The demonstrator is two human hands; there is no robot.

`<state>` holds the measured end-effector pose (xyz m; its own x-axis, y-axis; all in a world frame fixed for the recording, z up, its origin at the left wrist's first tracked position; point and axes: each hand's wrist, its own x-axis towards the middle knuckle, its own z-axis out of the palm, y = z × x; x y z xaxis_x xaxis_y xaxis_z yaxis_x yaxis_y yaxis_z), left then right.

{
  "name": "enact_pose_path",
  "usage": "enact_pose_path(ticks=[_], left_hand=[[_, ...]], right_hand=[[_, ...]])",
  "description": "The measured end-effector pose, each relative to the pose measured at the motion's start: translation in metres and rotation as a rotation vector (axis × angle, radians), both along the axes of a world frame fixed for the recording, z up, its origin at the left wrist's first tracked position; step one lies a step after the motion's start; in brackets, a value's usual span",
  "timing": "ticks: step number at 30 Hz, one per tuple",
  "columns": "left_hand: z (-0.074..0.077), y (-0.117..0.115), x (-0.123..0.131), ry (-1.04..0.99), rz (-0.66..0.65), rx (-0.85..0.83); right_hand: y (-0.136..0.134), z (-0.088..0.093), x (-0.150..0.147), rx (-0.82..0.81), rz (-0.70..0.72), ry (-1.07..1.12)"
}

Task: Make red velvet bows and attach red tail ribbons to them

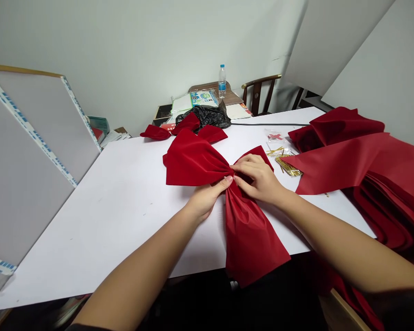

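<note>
A large red velvet bow [196, 161] lies on the white tabletop [106, 230], with its fabric gathered tightly at the centre and one long tail [253, 239] hanging over the front edge. My left hand [207, 197] pinches the gathered middle from the near side. My right hand [255, 179] grips the same gathered part from the right, its fingers covering the knot area. The two hands nearly touch, and the centre of the bow is hidden beneath them.
A smaller red bow [186, 126] lies at the back, beside a black plastic bag [207, 116]. Gold twist ties [288, 167] and a clear packet [274, 138] lie to the right, near a pile of red fabric [376, 170]. White boards [31, 133] stand at the left.
</note>
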<state>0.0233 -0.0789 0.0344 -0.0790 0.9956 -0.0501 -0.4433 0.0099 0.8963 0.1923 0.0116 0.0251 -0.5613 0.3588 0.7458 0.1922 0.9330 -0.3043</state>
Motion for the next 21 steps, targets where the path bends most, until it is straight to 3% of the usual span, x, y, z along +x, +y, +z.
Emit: enact_pose_path(ticks=[4, 8, 17, 21], left_hand=[[0.003, 0.001, -0.007, -0.039, -0.085, 0.0], [0.009, 0.0, -0.013, -0.025, -0.195, -0.032], [0.015, -0.002, -0.02, -0.132, -0.351, -0.34], [0.015, 0.0, -0.02, -0.102, -0.276, -0.256]], right_hand=[[0.006, 0.004, 0.007, -0.327, 0.16, -0.012], [0.011, 0.006, 0.01, -0.486, 0.205, -0.035], [0.012, 0.006, 0.012, -0.426, 0.218, -0.003], [0.011, 0.007, 0.011, -0.362, 0.249, -0.009]])
